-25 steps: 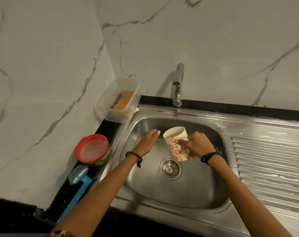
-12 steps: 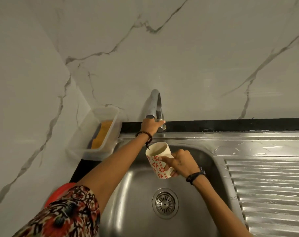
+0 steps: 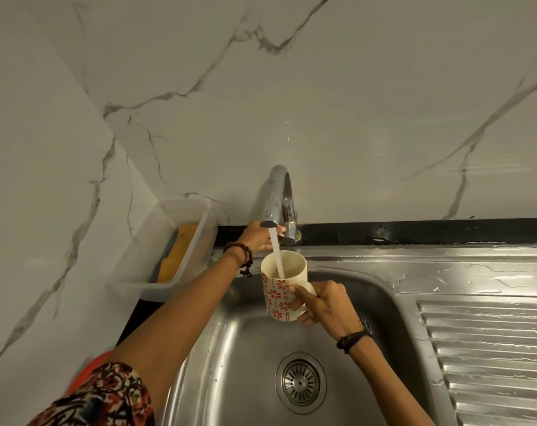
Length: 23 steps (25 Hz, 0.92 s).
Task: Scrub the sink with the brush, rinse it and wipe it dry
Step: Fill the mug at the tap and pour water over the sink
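The steel sink [image 3: 242, 358] fills the lower middle, its round drain [image 3: 300, 383] near the bottom. A chrome tap [image 3: 277, 195] rises at the back edge, and water runs from its spout. My right hand [image 3: 324, 302] grips the handle of a white mug with red flowers [image 3: 281, 287], held upright under the stream. My left hand [image 3: 261, 236] reaches behind the stream and holds the tap's valve at the base. The brush is out of view.
A clear plastic tub [image 3: 168, 256] holding a yellow sponge stands in the back left corner. The ribbed draining board [image 3: 491, 348] lies to the right, wet. Marble walls close the back and left. A red object [image 3: 88, 373] peeks out beneath my left sleeve.
My left hand went from the basin up to the tap valve. Water now flows from the spout. My right hand lifted the mug up under the stream.
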Each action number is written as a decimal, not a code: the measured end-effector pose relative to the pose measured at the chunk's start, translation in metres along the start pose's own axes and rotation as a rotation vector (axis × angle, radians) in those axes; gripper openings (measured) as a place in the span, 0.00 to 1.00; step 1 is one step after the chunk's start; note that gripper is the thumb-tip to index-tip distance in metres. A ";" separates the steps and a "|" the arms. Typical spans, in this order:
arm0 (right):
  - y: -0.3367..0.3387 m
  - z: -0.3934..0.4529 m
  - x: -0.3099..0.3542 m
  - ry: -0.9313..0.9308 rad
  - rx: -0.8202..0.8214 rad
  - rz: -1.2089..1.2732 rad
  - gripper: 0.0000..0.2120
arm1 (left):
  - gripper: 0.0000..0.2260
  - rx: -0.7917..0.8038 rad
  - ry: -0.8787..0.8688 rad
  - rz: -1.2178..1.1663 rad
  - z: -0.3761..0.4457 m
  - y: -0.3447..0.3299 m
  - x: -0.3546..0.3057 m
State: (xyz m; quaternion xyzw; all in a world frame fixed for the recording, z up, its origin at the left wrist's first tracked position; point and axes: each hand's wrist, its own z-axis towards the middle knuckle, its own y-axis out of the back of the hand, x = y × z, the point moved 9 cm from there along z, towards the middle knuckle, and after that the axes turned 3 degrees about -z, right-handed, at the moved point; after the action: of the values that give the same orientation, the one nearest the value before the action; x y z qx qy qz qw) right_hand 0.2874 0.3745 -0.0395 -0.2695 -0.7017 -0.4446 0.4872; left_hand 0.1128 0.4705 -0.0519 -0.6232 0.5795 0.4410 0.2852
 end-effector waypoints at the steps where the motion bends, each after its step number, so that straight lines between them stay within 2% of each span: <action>1: -0.001 0.000 0.001 0.006 0.003 -0.006 0.14 | 0.17 0.015 0.009 0.003 -0.002 -0.001 0.000; 4: -0.003 0.001 0.002 0.020 0.016 -0.030 0.12 | 0.22 0.057 0.060 -0.009 -0.002 -0.004 0.006; 5: -0.003 0.000 0.002 0.025 0.020 -0.038 0.12 | 0.21 0.060 0.078 -0.003 -0.002 -0.003 0.008; 8: -0.002 0.001 -0.001 0.022 0.020 -0.063 0.13 | 0.09 0.036 0.092 0.121 -0.004 0.001 0.013; 11: 0.000 0.001 -0.003 0.018 0.022 -0.090 0.12 | 0.13 -0.009 0.085 0.208 -0.004 0.008 0.015; 14: 0.002 0.002 -0.003 0.023 0.031 -0.134 0.13 | 0.16 -0.087 -0.006 0.316 0.004 0.012 0.007; 17: 0.008 0.004 0.002 0.006 0.035 -0.193 0.16 | 0.20 -0.155 -0.166 0.560 0.016 0.003 -0.013; 18: 0.011 0.004 0.004 0.007 0.034 -0.220 0.17 | 0.20 -0.154 -0.198 0.627 0.017 -0.003 -0.017; 21: 0.019 -0.005 0.014 0.025 0.049 -0.318 0.16 | 0.10 -0.148 -0.286 0.746 -0.025 -0.018 -0.031; 23: 0.028 -0.021 0.023 0.050 0.058 -0.382 0.15 | 0.12 -0.101 -0.311 0.753 -0.063 -0.023 -0.021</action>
State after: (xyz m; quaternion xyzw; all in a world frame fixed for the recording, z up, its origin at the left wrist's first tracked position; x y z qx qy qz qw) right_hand 0.3107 0.3671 -0.0057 -0.1062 -0.7403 -0.5150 0.4188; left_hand 0.1501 0.4292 -0.0085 -0.3065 0.6947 0.6315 0.1570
